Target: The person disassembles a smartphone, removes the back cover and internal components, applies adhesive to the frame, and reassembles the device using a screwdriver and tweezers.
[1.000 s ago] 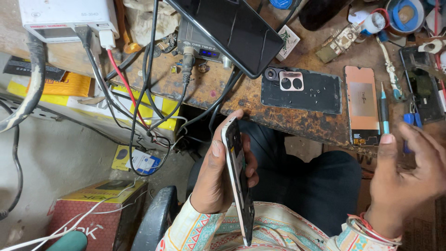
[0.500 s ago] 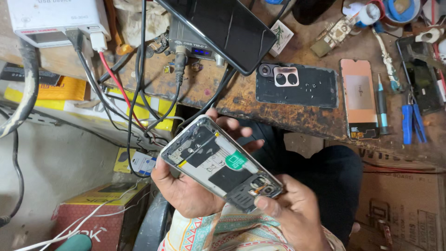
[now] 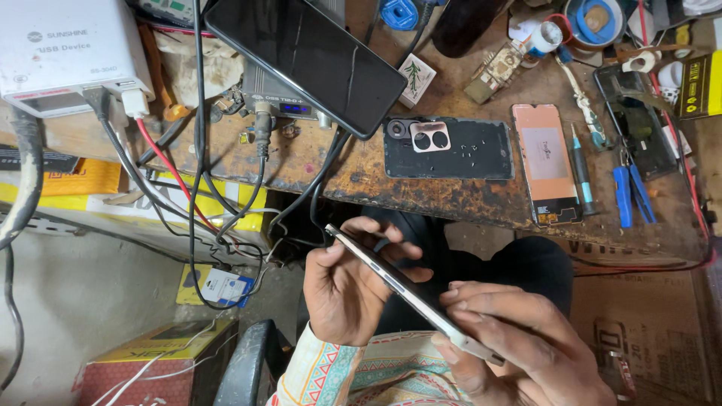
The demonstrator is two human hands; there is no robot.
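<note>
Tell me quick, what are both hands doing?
Left hand: closed on the opened phone, held edge-on.
Right hand: closed on the same phone's lower end.

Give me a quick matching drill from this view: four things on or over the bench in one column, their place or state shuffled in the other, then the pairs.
1. opened phone
2. black back cover
3. blue-handled pliers
4. white charging box

a. top left corner, cables plugged in
b. lying flat mid-bench, camera cut-out at its left end
c. held edge-on between left hand and right hand
d. right side of bench, beside a screwdriver

Pairs: 1-c, 2-b, 3-d, 4-a
</note>
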